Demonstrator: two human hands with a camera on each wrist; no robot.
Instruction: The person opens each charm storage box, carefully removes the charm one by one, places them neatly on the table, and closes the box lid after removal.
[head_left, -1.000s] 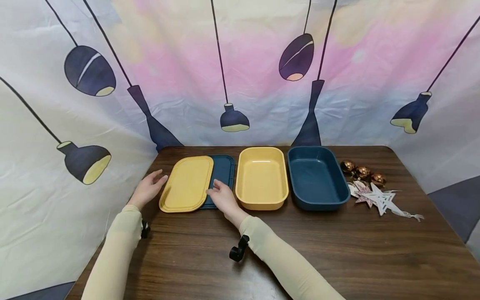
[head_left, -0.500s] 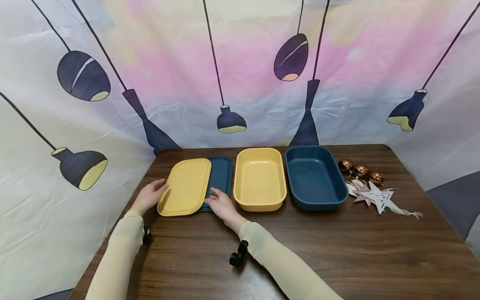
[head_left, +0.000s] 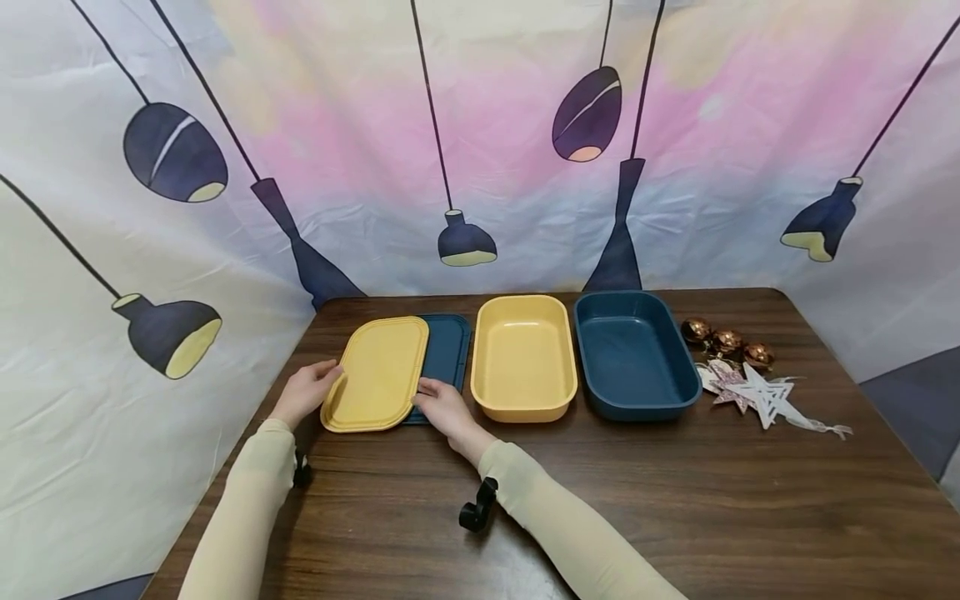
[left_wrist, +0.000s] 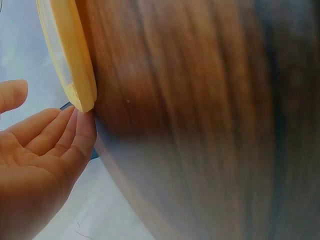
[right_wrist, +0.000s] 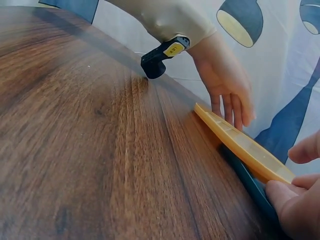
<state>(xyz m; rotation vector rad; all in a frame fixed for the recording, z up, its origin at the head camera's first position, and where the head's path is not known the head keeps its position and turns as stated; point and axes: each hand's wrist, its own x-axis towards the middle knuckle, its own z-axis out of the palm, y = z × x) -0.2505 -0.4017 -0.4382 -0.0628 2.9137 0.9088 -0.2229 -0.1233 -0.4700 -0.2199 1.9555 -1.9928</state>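
A yellow lid lies overlapping a dark blue lid at the table's left; its left part rests beyond the blue one. My left hand is at the yellow lid's left edge. In the left wrist view its straight fingertips touch the yellow lid's edge from below, thumb apart. My right hand is at the opposite edge, over the blue lid. The right wrist view shows its fingers touching under the yellow lid's rim, the thumb raised off it. That view also shows the yellow lid slightly tilted over the blue one.
A yellow container and a dark blue container stand side by side, right of the lids. Farther right lie bronze baubles and star ornaments with ribbon. A printed cloth hangs behind the wooden table.
My left hand has moved right and slightly nearer, reaching the yellow lid's left edge. My right hand has come down a little to the lid's right edge. The lids stay about where they were.
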